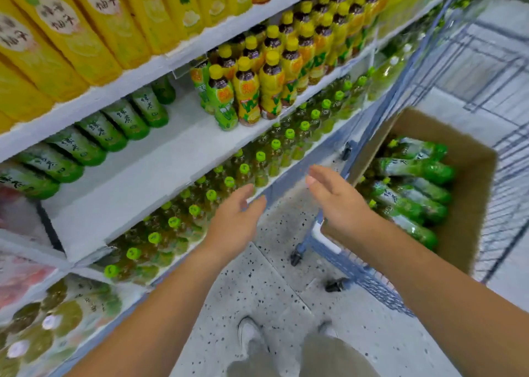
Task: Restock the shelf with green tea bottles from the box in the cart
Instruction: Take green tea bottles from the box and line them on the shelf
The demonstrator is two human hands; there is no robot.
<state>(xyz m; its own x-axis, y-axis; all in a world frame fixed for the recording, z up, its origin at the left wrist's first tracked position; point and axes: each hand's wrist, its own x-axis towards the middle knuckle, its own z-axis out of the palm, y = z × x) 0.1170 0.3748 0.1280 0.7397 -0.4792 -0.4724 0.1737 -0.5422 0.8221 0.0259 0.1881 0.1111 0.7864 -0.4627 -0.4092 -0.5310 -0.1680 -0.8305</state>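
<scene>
Left hand (234,219) and right hand (333,202): spread, empty, left of box (469,205) holding green tea bottles (412,170); shelf (160,165) farther left.

I see my left hand (234,222) and right hand (335,202) empty, fingers spread, mid-frame between the shelf (148,173) and the box (469,205) of green tea bottles (415,170).

One cardboard box (469,205) in one cart (357,270), two empty hands, seven green tea bottles (94,132) lining the shelf (148,176).

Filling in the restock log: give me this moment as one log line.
left hand: open, empty | right hand: open, empty | green tea bottles: in box | shelf: back row only
</scene>
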